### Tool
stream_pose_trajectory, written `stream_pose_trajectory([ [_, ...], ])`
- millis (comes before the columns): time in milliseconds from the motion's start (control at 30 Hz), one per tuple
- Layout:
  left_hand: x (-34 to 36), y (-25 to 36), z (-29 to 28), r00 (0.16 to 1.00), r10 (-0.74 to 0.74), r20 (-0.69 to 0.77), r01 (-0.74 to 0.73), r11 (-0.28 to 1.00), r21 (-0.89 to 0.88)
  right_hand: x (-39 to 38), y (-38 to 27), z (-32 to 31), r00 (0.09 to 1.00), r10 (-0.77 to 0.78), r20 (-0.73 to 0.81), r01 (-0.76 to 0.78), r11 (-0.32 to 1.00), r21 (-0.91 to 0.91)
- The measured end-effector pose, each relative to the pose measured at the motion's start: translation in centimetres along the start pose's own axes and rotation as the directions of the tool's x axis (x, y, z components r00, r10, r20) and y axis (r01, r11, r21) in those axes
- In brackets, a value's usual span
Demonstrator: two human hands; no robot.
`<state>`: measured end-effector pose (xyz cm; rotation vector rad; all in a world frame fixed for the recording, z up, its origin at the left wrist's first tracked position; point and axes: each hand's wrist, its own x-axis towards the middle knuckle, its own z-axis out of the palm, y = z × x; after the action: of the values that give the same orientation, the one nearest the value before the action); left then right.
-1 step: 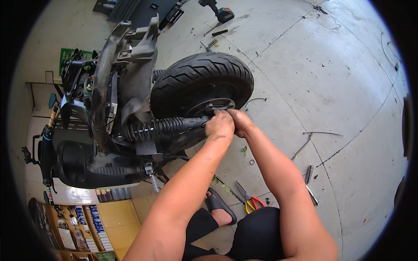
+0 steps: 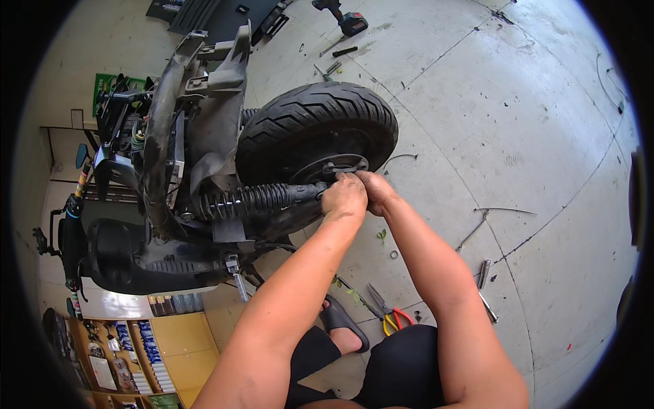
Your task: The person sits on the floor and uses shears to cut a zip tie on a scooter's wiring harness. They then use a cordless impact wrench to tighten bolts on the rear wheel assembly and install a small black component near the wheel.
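Observation:
A stripped-down scooter (image 2: 160, 143) has its rear wheel (image 2: 317, 126) facing me, with a black treaded tyre and a dark hub. Both my hands are at the hub's near side, close together, by the lower end of the coil-spring shock absorber (image 2: 255, 199). My left hand (image 2: 345, 195) is closed, its fingers curled in toward the axle area. Beside it on the right, my right hand (image 2: 375, 192) is closed too, thumb and fingers drawn together. Whatever they grip is hidden behind the fingers and too small to name.
Needle-nose pliers (image 2: 385, 310) with red and yellow handles lie near my knee. A socket tool (image 2: 484, 274) and a metal bar (image 2: 488, 307) are on the floor at right. A small ring (image 2: 394, 255) sits below my hands. A cordless drill (image 2: 344, 19) rests at the far side.

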<state>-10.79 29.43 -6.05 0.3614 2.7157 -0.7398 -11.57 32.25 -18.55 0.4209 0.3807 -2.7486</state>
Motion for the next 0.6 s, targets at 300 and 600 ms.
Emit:
stream_pose_trajectory([
  [300,-6.9,-3.9,2.7,0.71,0.386,-0.589,-0.507,0.861,-0.047,-1.9,-2.3,1.9,0.972,0.058,-0.228,-0.121,0.955,-0.27],
  [600,-14.9,-5.2,15.3,0.857,0.513,0.054,-0.383,0.702,-0.601,-2.4,-2.6,4.0,0.96,-0.049,-0.276,-0.058,0.929,-0.366],
])
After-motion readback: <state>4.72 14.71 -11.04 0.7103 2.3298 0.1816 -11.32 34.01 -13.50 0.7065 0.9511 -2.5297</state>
